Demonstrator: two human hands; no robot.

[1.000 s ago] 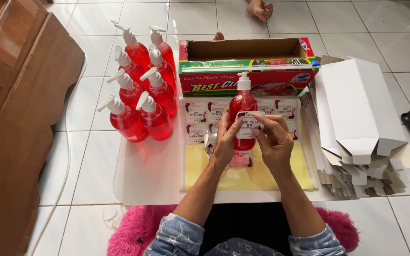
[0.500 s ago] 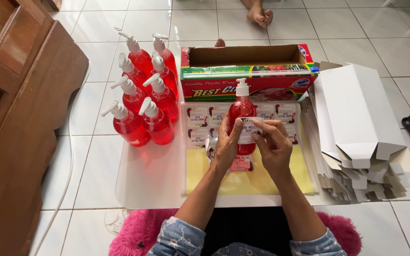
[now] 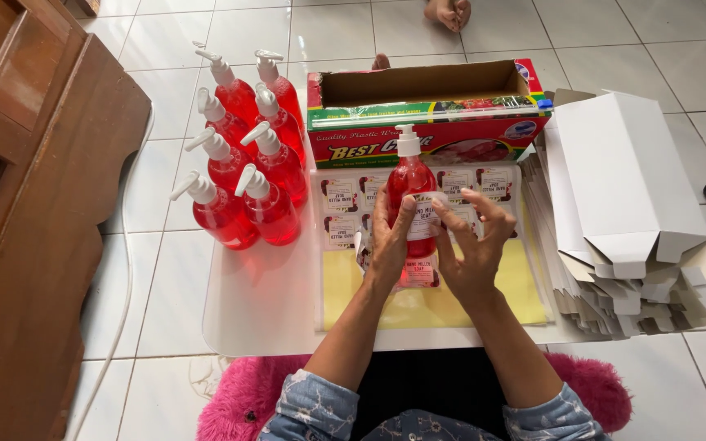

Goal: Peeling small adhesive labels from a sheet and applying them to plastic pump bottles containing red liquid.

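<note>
Hands meet at table centre: the left hand [image 3: 390, 245] wraps and steadies an upright red pump bottle [image 3: 409, 196] while the open right hand [image 3: 474, 245] smooths its label [image 3: 423, 219]. Sticker sheet [image 3: 484, 184] lies just behind; finished bottles [image 3: 243, 175] cluster at ten o'clock.

Home floor set up as a small packing spot, not a factory. White tiled floor [image 3: 353, 33], dark wooden furniture [image 3: 34, 204] along one side, fluffy pink cushion [image 3: 239, 400] under the seated worker. Low white counter [image 3: 263, 310] crowded with red pump bottles [image 3: 243, 159], a yellow sheet of stickers [image 3: 443, 290], an open cling-wrap box [image 3: 426, 110] and a stack of flat white cartons [image 3: 623, 212]. Bare foot [image 3: 449, 11] of another person at the far edge.
</note>
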